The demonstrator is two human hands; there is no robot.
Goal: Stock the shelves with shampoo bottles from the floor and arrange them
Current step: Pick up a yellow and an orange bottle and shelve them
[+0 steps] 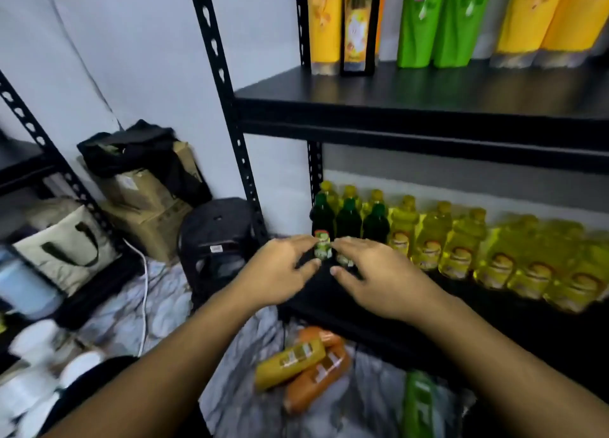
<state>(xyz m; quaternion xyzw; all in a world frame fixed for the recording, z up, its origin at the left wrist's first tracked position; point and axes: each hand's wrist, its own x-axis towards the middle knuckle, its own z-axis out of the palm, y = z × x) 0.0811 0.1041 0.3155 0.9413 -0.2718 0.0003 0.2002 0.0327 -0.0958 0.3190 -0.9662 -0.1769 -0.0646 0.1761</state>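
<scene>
Black rack (395,108) against a pale wall. On its upper shelf (329,88), upright shampoo bottles (418,26), yellow and green. On the lower shelf (494,322), rows of dark green bottles (349,220) and clear yellow bottles (461,240). Below, on a marbled floor sheet (164,306), more shampoo lying flat: yellow bottle (290,362), orange bottles (316,385), green bottle (420,404). Boxes (148,207) and a tote (62,246) at left.

Left hand (280,269) and right hand (379,276) half open, fingers curved, tips flanking the front dark green bottle. Pinching or merely touching: cannot tell through the blur.

Both forearms stretched forward, palms down.
</scene>
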